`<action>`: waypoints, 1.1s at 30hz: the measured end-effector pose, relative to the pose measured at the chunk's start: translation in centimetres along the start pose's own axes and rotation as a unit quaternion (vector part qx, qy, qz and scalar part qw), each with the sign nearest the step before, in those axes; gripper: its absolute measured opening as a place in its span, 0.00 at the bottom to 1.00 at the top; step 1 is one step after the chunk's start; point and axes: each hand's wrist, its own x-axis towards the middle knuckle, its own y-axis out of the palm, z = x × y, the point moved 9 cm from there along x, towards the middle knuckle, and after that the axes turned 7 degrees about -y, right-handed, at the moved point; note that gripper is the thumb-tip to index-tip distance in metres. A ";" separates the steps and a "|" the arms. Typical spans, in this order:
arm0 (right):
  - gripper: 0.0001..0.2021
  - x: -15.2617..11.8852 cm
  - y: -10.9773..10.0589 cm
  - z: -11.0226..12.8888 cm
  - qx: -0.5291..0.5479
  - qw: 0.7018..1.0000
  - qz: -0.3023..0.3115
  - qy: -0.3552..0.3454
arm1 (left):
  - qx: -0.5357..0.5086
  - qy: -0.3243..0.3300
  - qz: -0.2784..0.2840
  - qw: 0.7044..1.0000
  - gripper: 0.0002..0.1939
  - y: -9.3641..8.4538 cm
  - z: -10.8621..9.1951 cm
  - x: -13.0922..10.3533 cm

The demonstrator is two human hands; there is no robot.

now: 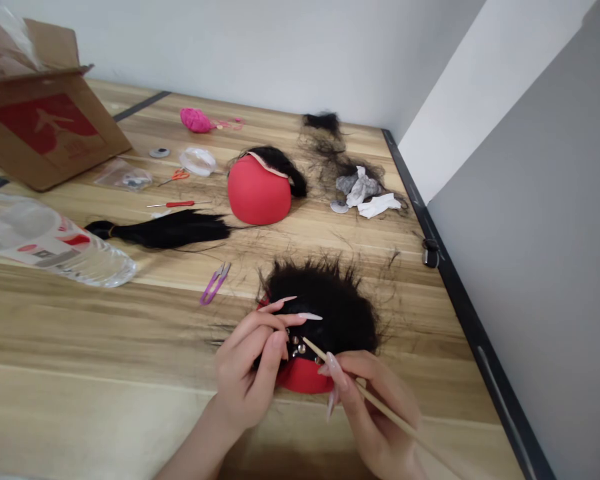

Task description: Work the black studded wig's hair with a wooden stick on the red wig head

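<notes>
A red head form [305,376] covered with short black hair [325,300] lies near the table's front edge. Several shiny pins or studs [301,349] sit along the dark band where hair meets red. My left hand [253,353] rests on the left side of the form, thumb and index finger pinched together; whatever they hold is too small to name. In my right hand [375,407] is a thin wooden stick [390,417], gripped like a pen, its tip close to the pins.
Behind stands another red form [259,190] with black hair. Purple snips [215,284], a black hair bundle [175,229], a red-handled hook [180,204], orange scissors [176,177] and a water bottle [55,240] lie leftward. A cardboard box [55,127] is back left; crumpled tissue [365,190] and loose hair lie back right.
</notes>
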 end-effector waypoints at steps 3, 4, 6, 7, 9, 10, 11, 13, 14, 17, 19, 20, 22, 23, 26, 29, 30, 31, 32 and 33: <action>0.08 0.1 0.0 0.3 -0.006 1.000 0.005 -0.011 | 0.005 -0.001 0.001 1.000 0.16 0.0 0.0 0.0; 0.08 0.2 -0.1 0.4 -0.007 1.000 0.003 -0.014 | 0.007 -0.001 0.002 1.000 0.16 0.0 0.0 0.0; 0.08 0.3 -0.2 0.6 -0.007 1.000 -0.002 -0.022 | 0.008 0.000 0.003 1.000 0.16 0.0 0.0 0.0; 0.08 0.3 -0.2 0.7 -0.007 1.000 -0.004 -0.026 | 0.007 0.000 0.004 1.000 0.16 0.0 0.0 0.0; 0.09 0.4 -0.2 0.9 -0.006 0.999 -0.007 -0.033 | 0.005 0.001 0.004 1.000 0.16 0.0 0.0 0.0; 0.09 0.3 -0.2 0.8 -0.005 0.999 -0.010 -0.031 | 0.005 0.001 0.003 1.000 0.16 0.0 0.0 0.0; 0.09 0.3 -0.2 0.7 -0.004 1.000 -0.010 -0.026 | 0.003 0.001 0.003 1.000 0.16 0.0 0.0 0.0; 0.08 0.1 -0.2 0.5 -0.003 1.000 -0.011 -0.015 | 0.002 0.002 0.003 1.000 0.17 0.0 0.0 0.0; 0.08 0.1 -0.2 0.5 -0.003 1.000 -0.011 -0.011 | 0.002 0.003 0.003 1.000 0.16 0.0 0.0 0.0; 0.08 0.0 -0.3 0.4 -0.006 1.000 -0.014 -0.012 | 0.001 0.006 0.004 1.000 0.16 0.0 0.0 0.0; 0.08 0.1 -0.2 0.3 -0.004 1.000 -0.010 -0.010 | -0.001 0.005 0.006 1.000 0.16 0.1 0.0 0.0; 0.08 0.1 -0.2 0.3 -0.002 1.000 -0.008 -0.010 | -0.002 0.004 0.006 1.000 0.16 0.1 0.0 0.0; 0.09 0.0 -0.1 0.3 -0.001 1.000 -0.008 -0.011 | 0.000 0.003 0.007 1.000 0.16 0.1 0.0 0.0; 0.09 0.0 -0.1 0.3 -0.001 1.000 -0.007 -0.011 | 0.000 0.002 0.007 1.000 0.16 0.1 0.0 0.0; 0.08 -0.2 -0.1 0.3 -0.007 1.000 -0.002 -0.009 | 0.001 0.001 0.009 1.000 0.16 0.2 0.1 -0.1; 0.07 -0.2 -0.1 0.3 -0.026 1.000 0.003 -0.010 | 0.005 0.000 0.010 1.000 0.16 0.1 0.2 -0.1; 0.07 -0.2 -0.1 0.3 -0.033 0.999 0.005 -0.013 | 0.005 0.000 0.010 1.000 0.16 0.1 0.2 -0.1; 0.07 -0.1 -0.1 0.3 -0.038 0.999 0.006 -0.015 | 0.006 -0.001 0.010 1.000 0.16 0.1 0.3 -0.2; 0.07 0.0 -0.1 0.4 -0.041 0.999 0.008 -0.018 | 0.005 -0.002 0.010 1.000 0.16 0.1 0.3 -0.2; 0.07 0.0 -0.1 0.5 -0.043 0.999 0.008 -0.023 | 0.005 -0.003 0.009 1.000 0.16 0.1 0.3 -0.2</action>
